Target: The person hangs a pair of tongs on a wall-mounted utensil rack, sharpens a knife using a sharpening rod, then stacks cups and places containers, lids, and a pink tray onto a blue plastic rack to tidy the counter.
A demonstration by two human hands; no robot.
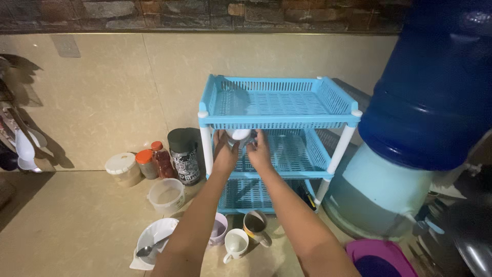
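Beige tiled wall (113, 87) beyond the fingertips, dark stone band (205, 13) above, beige tiled floor (66, 225) below and left, dimly lit.

Both hands reach into the middle shelf of a light blue slotted plastic rack (279, 105) with white posts. The left hand (225, 154) and the right hand (260, 153) together hold a small clear cup (240, 136), possibly glass, though the dim light makes that hard to tell. On the beige tabletop (77, 220) below the forearms stand a white ceramic mug (236, 244), a brown mug (255, 224) and a lilac cup (220, 228). A white bowl (155, 237) holds a metal spoon (149, 250). A large dark blue water bottle (435, 87) sits at right.
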